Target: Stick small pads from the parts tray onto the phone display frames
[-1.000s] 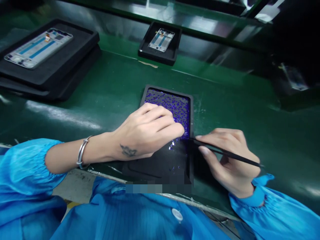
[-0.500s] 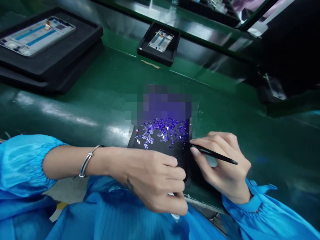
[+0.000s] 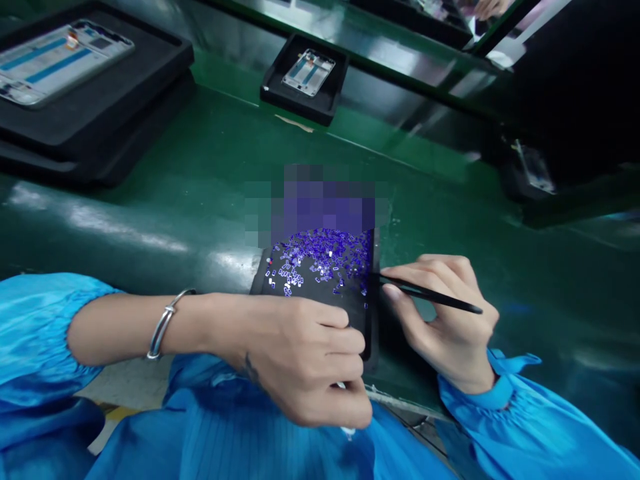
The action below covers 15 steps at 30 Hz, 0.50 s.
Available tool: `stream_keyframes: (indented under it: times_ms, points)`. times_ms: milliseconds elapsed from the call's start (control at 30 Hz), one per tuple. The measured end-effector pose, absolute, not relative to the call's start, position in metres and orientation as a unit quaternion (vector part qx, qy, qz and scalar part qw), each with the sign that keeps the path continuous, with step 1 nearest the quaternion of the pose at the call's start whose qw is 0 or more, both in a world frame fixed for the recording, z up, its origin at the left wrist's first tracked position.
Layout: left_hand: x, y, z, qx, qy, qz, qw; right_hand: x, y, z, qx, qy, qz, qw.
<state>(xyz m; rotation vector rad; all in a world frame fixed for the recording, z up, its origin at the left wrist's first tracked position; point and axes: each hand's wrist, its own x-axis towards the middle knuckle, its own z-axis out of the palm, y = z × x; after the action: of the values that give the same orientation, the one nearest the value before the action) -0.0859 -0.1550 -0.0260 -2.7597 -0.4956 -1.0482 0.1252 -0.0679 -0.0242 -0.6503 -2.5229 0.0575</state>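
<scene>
My right hand (image 3: 445, 313) is closed round a pair of black tweezers (image 3: 435, 297), whose tip reaches the right side of a black tray (image 3: 325, 303). Many tiny purple-edged rectangular pieces (image 3: 330, 257) lie scattered over the tray, with a few white ones among them. A pixelated patch covers the tray's far part. In front of the tray's near edge, my left hand (image 3: 310, 360) is closed with its fingers curled in. A small whitish, shiny bit (image 3: 347, 433) shows below its thumb; the rest of what it holds is hidden.
Stacked black trays (image 3: 100, 127) at the left carry a phone frame (image 3: 60, 63) with blue strips. A smaller black tray (image 3: 320, 110) at the back holds another phone frame (image 3: 309, 72). At the right, a further frame (image 3: 535, 167) lies in shadow. The green table's near edge runs beneath my hands.
The view has shifted slightly, so most things sit a little further left and higher. My right hand's tweezers lie slightly flatter, their tip over the tray's right side. My left hand stays closed.
</scene>
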Motion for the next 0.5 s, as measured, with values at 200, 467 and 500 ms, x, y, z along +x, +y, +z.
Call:
stream_keyframes:
  times_ms: [200,467,500]
  points:
    - [-0.0867,-0.1555,-0.0282,-0.920,-0.164,-0.351,0.065,0.1234,-0.0743,-0.0219,-0.199,-0.936,0.118,0.265]
    - [-0.0874,-0.1536,-0.0304,-0.920,-0.162,-0.352,0.055,0.1233,-0.0657,-0.0284,-0.267,-0.907,0.102,0.308]
    - [-0.0874,-0.1540,-0.0301,-0.921,-0.162,-0.349,0.054,0.1234,-0.0658,-0.0285,-0.265,-0.909,0.098,0.306]
